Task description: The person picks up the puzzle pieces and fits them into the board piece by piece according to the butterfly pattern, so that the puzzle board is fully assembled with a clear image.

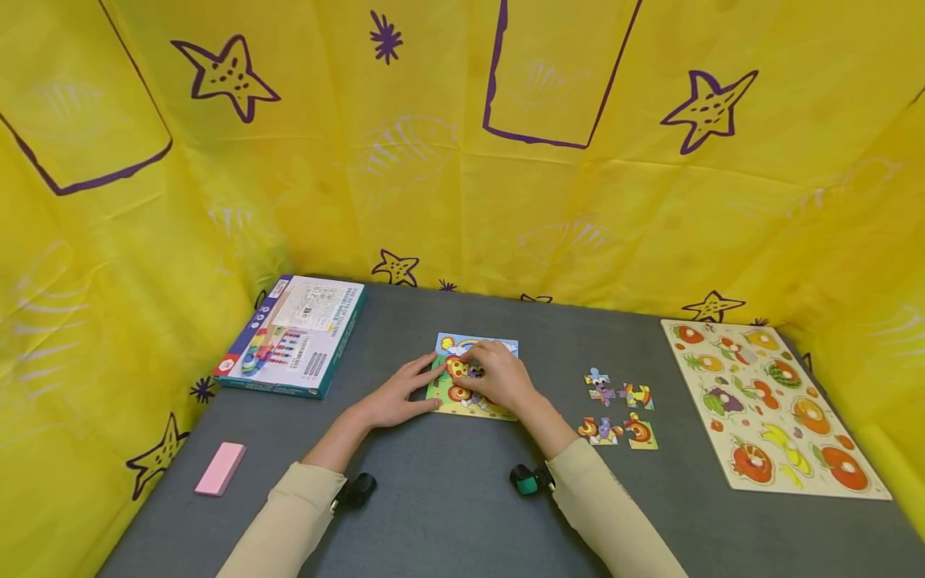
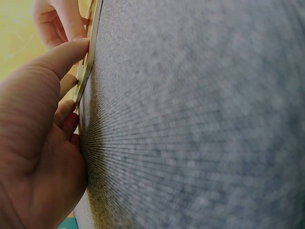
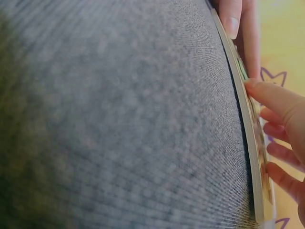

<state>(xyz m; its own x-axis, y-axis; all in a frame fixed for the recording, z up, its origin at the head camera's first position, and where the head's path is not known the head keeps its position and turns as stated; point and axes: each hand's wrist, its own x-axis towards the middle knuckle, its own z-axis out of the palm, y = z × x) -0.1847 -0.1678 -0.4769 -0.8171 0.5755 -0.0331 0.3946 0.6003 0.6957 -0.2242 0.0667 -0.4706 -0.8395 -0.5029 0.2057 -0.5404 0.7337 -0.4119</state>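
A small picture puzzle board [image 1: 477,409] with a sun, rainbow and cartoon animals lies on the dark table. My left hand [image 1: 397,395] rests at its left side, fingers spread and touching the edge, thumb near the lower left corner. Over the board, my right hand [image 1: 501,377] has thumb and index finger bent around a puzzle piece [image 1: 457,368] on its left part. The fingers partly hide this piece. In the right wrist view, the thumb [image 3: 267,93] touches the board's surface, where a green piece edge stands slightly raised.
Several loose puzzle pieces [image 1: 603,432] lie to the right. Beyond them is a wooden fruit board [image 1: 751,409]. A flat toy box [image 1: 292,337] stands at the back left, with a pink block [image 1: 220,469] nearer the front. Yellow cloth [image 1: 448,201] encloses the table.
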